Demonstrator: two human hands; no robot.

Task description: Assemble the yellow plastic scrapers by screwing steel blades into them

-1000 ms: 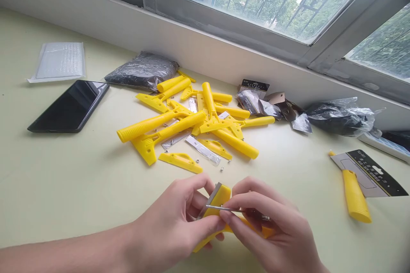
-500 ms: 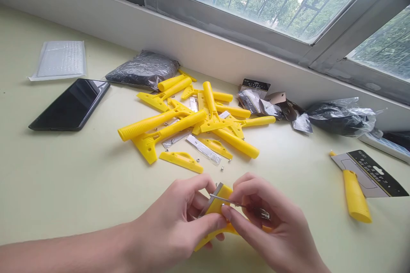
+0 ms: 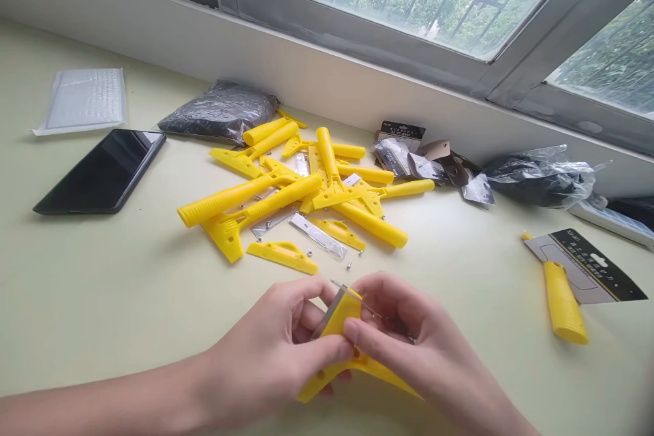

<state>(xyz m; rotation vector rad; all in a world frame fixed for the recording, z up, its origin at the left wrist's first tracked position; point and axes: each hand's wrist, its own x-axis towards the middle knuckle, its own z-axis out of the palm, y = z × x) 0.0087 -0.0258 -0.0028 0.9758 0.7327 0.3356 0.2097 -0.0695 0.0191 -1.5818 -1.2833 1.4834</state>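
Note:
Close to me, my left hand (image 3: 270,347) is closed on the head of a yellow scraper (image 3: 340,319), with the thumb across its face. A thin grey blade shows along the scraper's left edge, and its handle slopes away under my right hand. Closed around a thin screwdriver (image 3: 372,309), my right hand (image 3: 413,347) also presses its thumb on the scraper head. The screwdriver's shaft passes behind the head, its tip showing above the top corner; fingers mostly hide its grip. Beyond the hands are a loose yellow clamp plate (image 3: 281,257) and small screws (image 3: 349,265).
A heap of yellow scrapers (image 3: 276,201) and a wrapped blade (image 3: 319,235) lie ahead. Left are a black phone (image 3: 99,170), a bubble mailer (image 3: 86,101) and a dark plastic bag (image 3: 219,112). Right are a carded yellow handle (image 3: 565,306), packaging cards (image 3: 401,133) and a clear bag (image 3: 541,177).
The screwdriver has shifted from across the front of the scraper head to behind it. My right thumb now presses on the head's face. The view has shifted slightly.

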